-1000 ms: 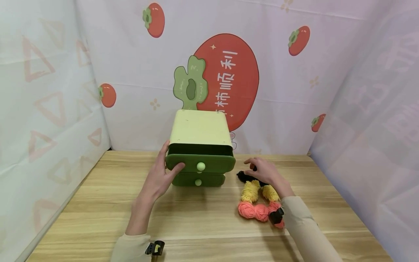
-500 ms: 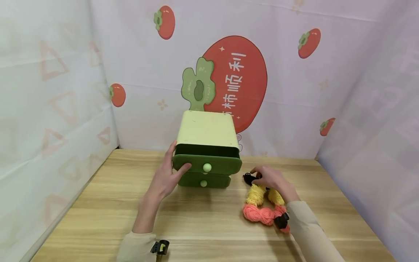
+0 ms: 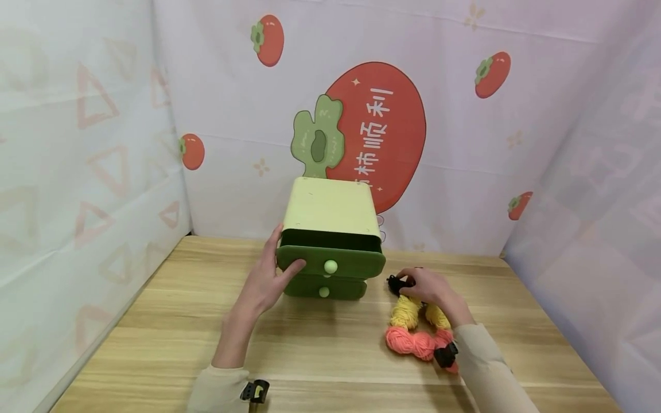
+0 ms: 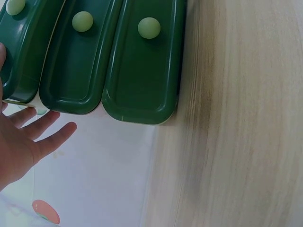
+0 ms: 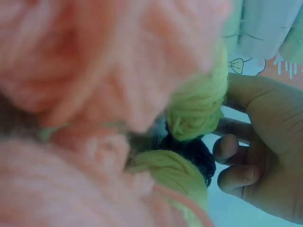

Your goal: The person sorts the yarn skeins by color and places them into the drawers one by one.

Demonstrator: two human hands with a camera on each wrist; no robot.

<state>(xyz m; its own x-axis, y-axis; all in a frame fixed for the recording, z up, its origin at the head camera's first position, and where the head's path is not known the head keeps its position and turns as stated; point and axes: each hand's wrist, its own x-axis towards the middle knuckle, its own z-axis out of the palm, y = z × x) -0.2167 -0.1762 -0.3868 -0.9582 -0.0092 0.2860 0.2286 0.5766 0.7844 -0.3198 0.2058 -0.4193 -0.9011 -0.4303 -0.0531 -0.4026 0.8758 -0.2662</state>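
Left hand [image 3: 262, 281], fingers spread, holds the pulled-out drawer [image 3: 358, 265]. Half-curled right hand [image 3: 432, 285] is at black yarn [image 3: 396, 285], toward the counter's [image 3: 320, 350] right edge; can't tell if gripping. Yarn looks not lifted yet.

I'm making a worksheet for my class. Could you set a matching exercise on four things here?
1. Top drawer
2. Left hand
3. Black yarn
4. Pink yarn

A. lowest of the yarn colours, head view
B. at the left side of the cabinet
C. highest of the yarn colours, head view
D. partly open

Pairs: 1-D, 2-B, 3-C, 4-A
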